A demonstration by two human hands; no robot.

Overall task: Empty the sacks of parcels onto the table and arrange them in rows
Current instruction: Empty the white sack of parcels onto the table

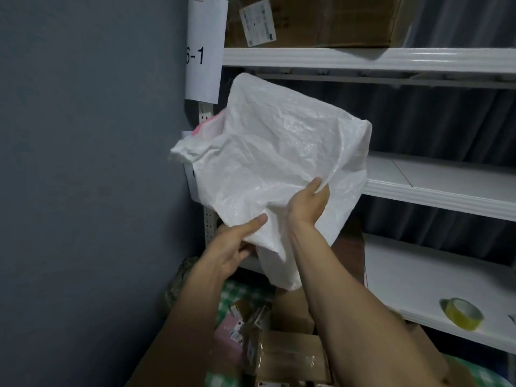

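Left hand [230, 248] and right hand [307, 203] are bare, forearms seemingly uncovered throughout.

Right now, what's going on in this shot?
A person holds a crumpled white woven plastic sack up in front of the white metal shelving. The left hand grips its lower edge and the right hand pinches a fold higher up. The sack hangs limp, with nothing falling out. Below it, brown cardboard parcels lie in a loose heap on the green checked tablecloth, not yet in rows.
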